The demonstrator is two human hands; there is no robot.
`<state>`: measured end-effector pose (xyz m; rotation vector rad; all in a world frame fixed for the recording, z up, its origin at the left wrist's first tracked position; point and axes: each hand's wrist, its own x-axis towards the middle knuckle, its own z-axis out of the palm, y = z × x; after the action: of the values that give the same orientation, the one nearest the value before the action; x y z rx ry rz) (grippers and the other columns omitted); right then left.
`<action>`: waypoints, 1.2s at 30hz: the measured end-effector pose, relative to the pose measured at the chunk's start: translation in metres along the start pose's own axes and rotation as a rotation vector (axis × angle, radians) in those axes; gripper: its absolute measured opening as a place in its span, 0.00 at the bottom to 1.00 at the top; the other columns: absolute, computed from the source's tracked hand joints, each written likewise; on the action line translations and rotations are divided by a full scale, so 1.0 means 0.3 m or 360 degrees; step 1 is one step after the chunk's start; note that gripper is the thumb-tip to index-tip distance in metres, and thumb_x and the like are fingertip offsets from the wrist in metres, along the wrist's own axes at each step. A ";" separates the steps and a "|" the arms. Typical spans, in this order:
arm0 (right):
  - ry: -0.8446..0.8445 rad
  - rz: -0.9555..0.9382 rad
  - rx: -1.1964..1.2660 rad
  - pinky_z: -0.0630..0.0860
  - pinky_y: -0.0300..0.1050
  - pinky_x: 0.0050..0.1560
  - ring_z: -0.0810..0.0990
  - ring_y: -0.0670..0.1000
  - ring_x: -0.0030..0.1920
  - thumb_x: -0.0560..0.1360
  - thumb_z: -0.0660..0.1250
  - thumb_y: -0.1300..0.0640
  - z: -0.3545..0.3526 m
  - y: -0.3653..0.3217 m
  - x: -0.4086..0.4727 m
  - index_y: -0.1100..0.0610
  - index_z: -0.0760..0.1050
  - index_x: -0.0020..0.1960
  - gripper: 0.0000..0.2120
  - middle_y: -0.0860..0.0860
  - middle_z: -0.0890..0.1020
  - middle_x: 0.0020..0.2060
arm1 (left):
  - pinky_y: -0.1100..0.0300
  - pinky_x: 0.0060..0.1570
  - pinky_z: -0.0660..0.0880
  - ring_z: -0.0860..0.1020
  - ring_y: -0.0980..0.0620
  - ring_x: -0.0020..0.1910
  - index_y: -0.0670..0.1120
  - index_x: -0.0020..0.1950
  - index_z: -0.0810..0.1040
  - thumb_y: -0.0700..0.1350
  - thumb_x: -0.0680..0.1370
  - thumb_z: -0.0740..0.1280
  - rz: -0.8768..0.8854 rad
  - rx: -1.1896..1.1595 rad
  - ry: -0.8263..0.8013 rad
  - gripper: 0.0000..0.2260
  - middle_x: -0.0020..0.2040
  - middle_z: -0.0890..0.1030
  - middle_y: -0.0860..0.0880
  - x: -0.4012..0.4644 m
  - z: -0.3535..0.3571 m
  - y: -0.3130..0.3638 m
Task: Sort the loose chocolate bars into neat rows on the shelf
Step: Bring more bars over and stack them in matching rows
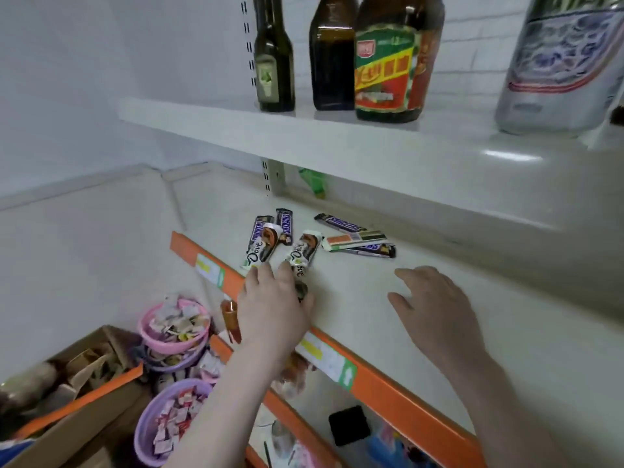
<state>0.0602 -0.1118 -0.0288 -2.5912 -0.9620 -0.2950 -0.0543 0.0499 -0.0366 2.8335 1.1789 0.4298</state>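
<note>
1. The loose chocolate bars lie scattered on the white metal shelf (388, 298) with the orange price strip along its front edge (398, 386), in a rough cluster toward twelve o'clock from the hands, none squared to the edge
2. The left hand (273, 309) is curled round the near end of a white-and-brown Dove bar in a glossy wrapper (304, 255); fingers and thumb pinch it just behind the orange strip, and something dark shows under the fingers, which I cannot identify
3. The right hand (435, 305) hovers over bare shelf at three o'clock from the left hand, fingers spread and relaxed, grasping nothing
4. A second white Dove bar (260, 246) lies just at ten o'clock of the held one, overlapping two dark brown Snickers bars (283, 221) behind it
5. At one o'clock sits another dark Snickers bar (339, 222), and beside it a white bar turned label-down (354, 239) resting across a further dark Snickers bar (374, 250)
6. To do this step well, I would turn the held Dove bar so its long side runs square to the orange strip, set it flat, then slide the second Dove bar flush beside it
7. The free right hand seems best used gathering the Snickers bars into their own row, lifting the overlapping white bar off first
8. The slick wrappers will likely slip, so press lightly while aligning
</note>
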 end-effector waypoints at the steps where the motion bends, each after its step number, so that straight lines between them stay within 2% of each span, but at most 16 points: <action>1: -0.0016 0.0014 -0.0018 0.66 0.47 0.60 0.71 0.54 0.61 0.77 0.58 0.51 0.020 -0.022 0.033 0.53 0.69 0.65 0.18 0.52 0.73 0.60 | 0.49 0.65 0.64 0.63 0.41 0.69 0.46 0.69 0.62 0.61 0.76 0.58 0.0006 0.0021 -0.0012 0.28 0.68 0.68 0.42 0.043 0.018 -0.024; 8: -0.0128 0.0111 -0.0188 0.68 0.48 0.58 0.72 0.56 0.59 0.77 0.56 0.53 0.148 -0.109 0.248 0.54 0.68 0.65 0.17 0.54 0.72 0.61 | 0.49 0.64 0.66 0.66 0.40 0.67 0.44 0.72 0.59 0.69 0.74 0.50 0.0324 0.0020 -0.0200 0.36 0.68 0.67 0.40 0.285 0.114 -0.082; 13: -0.0220 -0.0033 -0.0192 0.66 0.47 0.61 0.68 0.55 0.66 0.78 0.56 0.53 0.200 -0.085 0.398 0.52 0.63 0.70 0.20 0.52 0.68 0.68 | 0.47 0.66 0.62 0.63 0.38 0.69 0.49 0.76 0.53 0.68 0.76 0.45 0.0509 0.0009 -0.0340 0.34 0.73 0.61 0.38 0.373 0.158 -0.074; 16: -0.0350 -0.0086 -0.0195 0.65 0.48 0.65 0.65 0.53 0.68 0.80 0.53 0.51 0.225 -0.074 0.466 0.52 0.62 0.70 0.20 0.52 0.67 0.70 | 0.47 0.63 0.65 0.66 0.38 0.67 0.46 0.73 0.60 0.63 0.79 0.45 0.0520 0.0012 -0.0340 0.30 0.69 0.68 0.38 0.386 0.170 -0.064; 20: -0.0534 -0.0112 -0.0250 0.62 0.51 0.68 0.64 0.54 0.69 0.80 0.51 0.48 0.253 -0.066 0.515 0.49 0.61 0.71 0.20 0.50 0.66 0.71 | 0.50 0.55 0.69 0.71 0.41 0.59 0.44 0.62 0.71 0.58 0.81 0.49 0.0482 -0.0048 -0.0187 0.22 0.59 0.76 0.41 0.387 0.159 -0.054; 23: -0.0472 -0.0109 -0.0343 0.65 0.52 0.65 0.68 0.58 0.65 0.79 0.51 0.47 0.263 -0.057 0.518 0.47 0.62 0.71 0.20 0.52 0.69 0.67 | 0.53 0.52 0.70 0.72 0.43 0.55 0.44 0.59 0.72 0.54 0.80 0.55 0.0470 -0.0145 -0.0117 0.16 0.55 0.75 0.43 0.374 0.152 -0.050; 26: -0.0427 -0.0106 -0.0394 0.67 0.52 0.61 0.69 0.59 0.61 0.79 0.51 0.46 0.258 -0.052 0.512 0.46 0.63 0.70 0.20 0.55 0.72 0.63 | 0.55 0.49 0.69 0.71 0.44 0.53 0.43 0.58 0.71 0.51 0.78 0.61 0.0399 -0.0362 -0.0191 0.14 0.55 0.71 0.42 0.354 0.141 -0.038; 31: -0.0392 -0.0053 -0.0224 0.68 0.52 0.60 0.70 0.60 0.59 0.78 0.52 0.44 0.239 -0.044 0.491 0.45 0.68 0.66 0.19 0.57 0.74 0.57 | 0.56 0.48 0.69 0.72 0.43 0.52 0.41 0.58 0.67 0.47 0.74 0.67 0.0213 -0.0574 -0.0448 0.17 0.56 0.69 0.41 0.324 0.118 -0.005; 36: -0.0363 -0.0020 0.0051 0.71 0.51 0.56 0.74 0.57 0.55 0.77 0.59 0.48 0.213 -0.023 0.469 0.50 0.75 0.57 0.12 0.55 0.78 0.53 | 0.53 0.57 0.67 0.69 0.40 0.59 0.39 0.62 0.65 0.49 0.73 0.66 0.0140 -0.0239 -0.0463 0.23 0.60 0.69 0.39 0.312 0.114 0.022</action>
<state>0.1650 0.0013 -0.0412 -2.6310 -1.0493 0.0142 0.0223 0.1130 -0.0462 2.7074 0.9294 0.0979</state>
